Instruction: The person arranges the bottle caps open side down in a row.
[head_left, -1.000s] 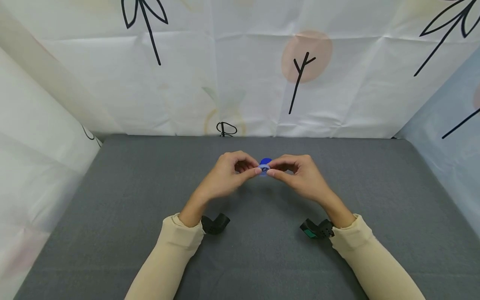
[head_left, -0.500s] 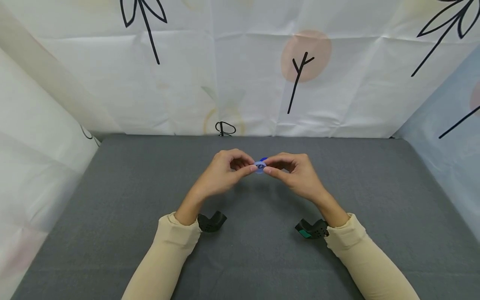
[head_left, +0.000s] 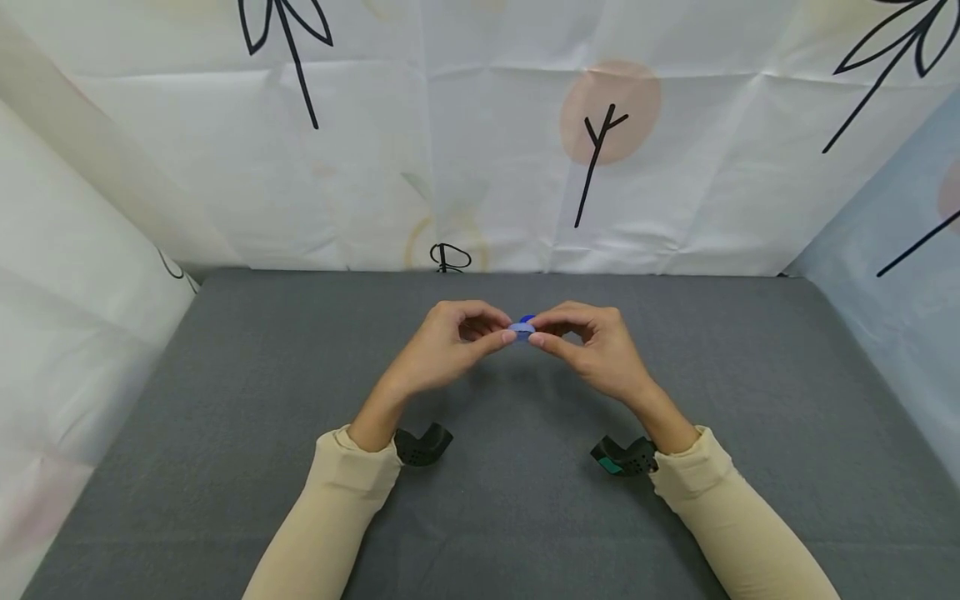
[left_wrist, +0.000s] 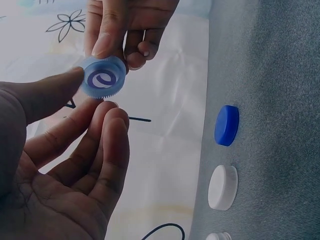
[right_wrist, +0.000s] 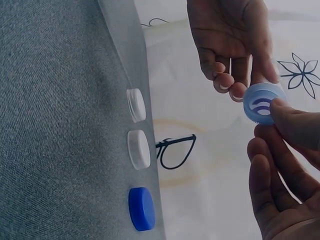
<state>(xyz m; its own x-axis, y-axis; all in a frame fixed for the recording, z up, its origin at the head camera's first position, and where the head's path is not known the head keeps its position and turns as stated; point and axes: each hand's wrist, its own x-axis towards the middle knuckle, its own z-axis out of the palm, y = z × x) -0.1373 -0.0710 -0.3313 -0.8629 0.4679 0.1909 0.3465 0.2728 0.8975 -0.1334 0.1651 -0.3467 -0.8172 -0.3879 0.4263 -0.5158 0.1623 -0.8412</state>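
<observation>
A light blue bottle cap (head_left: 522,332) is held up between both hands near the middle of the head view. My left hand (head_left: 450,346) pinches its left edge between thumb and fingertips. On the opposite edge, my right hand (head_left: 592,346) grips it the same way. In the left wrist view the open side of the light blue cap (left_wrist: 103,78) shows a purple and white swirl inside. A dark blue bottle cap (right_wrist: 142,209) stands behind the hands on the table, partly hidden in the head view.
Beside the dark blue cap are a white cap (right_wrist: 139,149) and another white cap (right_wrist: 136,105), both hidden in the head view. Grey cloth (head_left: 480,517) covers the table. Printed white sheeting (head_left: 495,142) rises at its back and sides.
Both hands have shifted slightly left with the light blue cap. The cap has tilted in the fingers, so less of its inside shows in the head view.
</observation>
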